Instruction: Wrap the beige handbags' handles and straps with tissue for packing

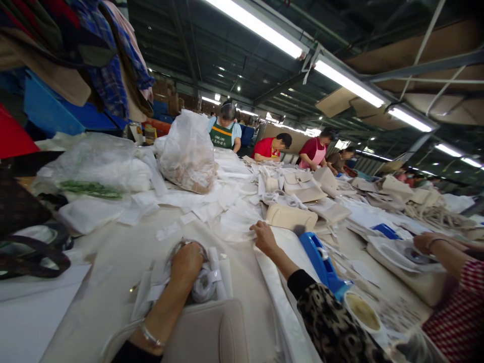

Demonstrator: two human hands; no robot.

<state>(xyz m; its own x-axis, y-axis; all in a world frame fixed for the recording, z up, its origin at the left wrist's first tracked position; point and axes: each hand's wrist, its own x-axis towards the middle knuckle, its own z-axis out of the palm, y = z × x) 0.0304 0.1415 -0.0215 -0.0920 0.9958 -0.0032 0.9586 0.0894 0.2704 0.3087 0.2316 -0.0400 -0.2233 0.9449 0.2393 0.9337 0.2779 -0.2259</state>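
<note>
At six o'clock, the left hand [185,264] closed over a plastic-wrapped white strap bundle [204,285], while the right hand [264,238] lay open on a white fabric panel [282,257].

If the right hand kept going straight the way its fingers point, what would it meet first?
Probably the loose white paper sheets just beyond the fingertips of the right hand, though depth is unclear and they may already be touching.

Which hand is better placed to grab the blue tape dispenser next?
Probably the right: the right hand rests on a white sheet just beside the blue tape dispenser. The left hand sits farther off, pressing on a white bundle.
</note>
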